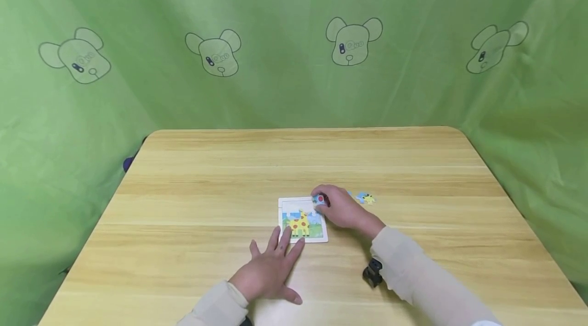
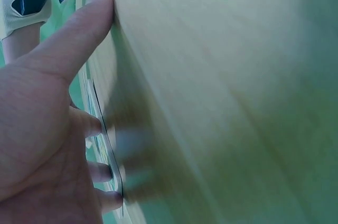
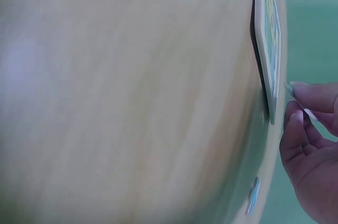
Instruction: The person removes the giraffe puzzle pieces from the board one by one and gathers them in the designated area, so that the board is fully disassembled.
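Observation:
A square jigsaw puzzle in a white frame [image 1: 303, 240] lies on the table, its lower part filled with a yellow giraffe picture [image 1: 300, 224] and its top strip bare white. With fingers spread, my left hand [image 1: 268, 272] rests its fingertips on the frame's near edge. My right hand [image 1: 342, 208] pinches a blue puzzle piece with a red spot [image 1: 320, 199] over the frame's top right corner. In the right wrist view that piece [image 3: 289, 89] shows edge-on between thumb and fingers. Loose blue and yellow puzzle pieces [image 1: 366, 198] lie just right of the right hand.
The wooden table [image 1: 206, 178] carries the puzzle near its middle. Green curtains [image 1: 285, 81] with printed bear heads hang behind and on both sides. A black wrist camera [image 1: 373, 272] sits under the right sleeve.

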{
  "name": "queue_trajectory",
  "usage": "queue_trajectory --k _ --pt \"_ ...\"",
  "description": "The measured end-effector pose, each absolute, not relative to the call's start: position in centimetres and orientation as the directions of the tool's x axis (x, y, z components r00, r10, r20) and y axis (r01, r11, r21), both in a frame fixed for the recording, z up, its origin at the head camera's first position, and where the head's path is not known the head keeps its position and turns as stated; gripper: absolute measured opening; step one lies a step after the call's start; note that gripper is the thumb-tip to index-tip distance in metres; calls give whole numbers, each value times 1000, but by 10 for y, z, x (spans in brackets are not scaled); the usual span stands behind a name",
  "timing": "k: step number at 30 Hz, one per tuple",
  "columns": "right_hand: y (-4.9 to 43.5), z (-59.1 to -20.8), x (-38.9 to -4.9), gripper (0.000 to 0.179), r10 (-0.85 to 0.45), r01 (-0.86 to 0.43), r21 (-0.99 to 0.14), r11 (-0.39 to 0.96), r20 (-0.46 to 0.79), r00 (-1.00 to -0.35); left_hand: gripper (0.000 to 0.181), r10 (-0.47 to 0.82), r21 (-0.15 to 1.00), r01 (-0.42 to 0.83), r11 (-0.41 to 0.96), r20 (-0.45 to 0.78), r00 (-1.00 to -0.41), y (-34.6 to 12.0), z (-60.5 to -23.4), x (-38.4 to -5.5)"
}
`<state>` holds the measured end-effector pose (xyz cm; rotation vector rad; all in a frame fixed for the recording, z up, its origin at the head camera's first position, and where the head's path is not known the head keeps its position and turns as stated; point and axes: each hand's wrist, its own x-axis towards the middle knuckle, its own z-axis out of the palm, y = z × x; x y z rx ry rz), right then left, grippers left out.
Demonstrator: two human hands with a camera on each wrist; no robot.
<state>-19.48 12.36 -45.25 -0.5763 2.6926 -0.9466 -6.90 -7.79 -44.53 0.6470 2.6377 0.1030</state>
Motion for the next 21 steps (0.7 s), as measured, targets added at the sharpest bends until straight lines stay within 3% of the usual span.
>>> queue_trajectory --k 21 --pt "189 -451 -191 27 -295 -185 -658 730 -59 -954 114 454 196 410 891 -390 -801 -78 -445 -68"
